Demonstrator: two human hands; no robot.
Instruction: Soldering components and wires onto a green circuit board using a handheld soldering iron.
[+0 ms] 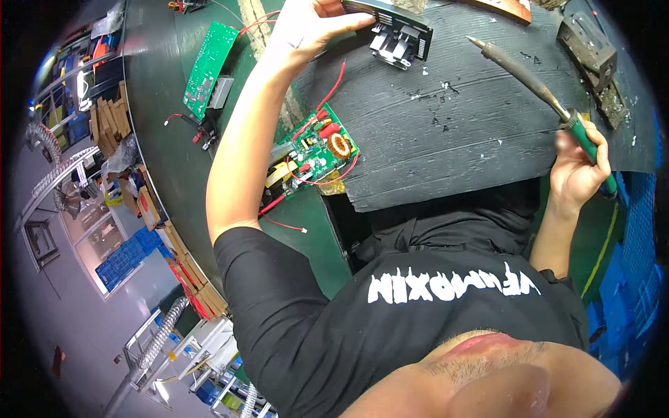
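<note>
My left hand [310, 29], reaching to the far edge of the view, grips a black slotted panel [423, 43]. White and metal parts stick out from its near side; some fingers are cut off or hidden behind it. In my right hand [580, 171] is a soldering iron [519, 73], held by its green handle, its tip pointing up and left, apart from the panel. Below my left hand, a green circuit board [322, 148] with a copper-wound coil and red wires lies at the left edge of a black mat [418, 150].
Another green circuit board [212, 66] with wires lies on the green table [157, 49], left of my forearm. A dirty metal bracket [585, 45] stands at the far right, near a wooden piece [512, 8]. Small scraps dot the mat. Blue crates [631, 258] stand at right.
</note>
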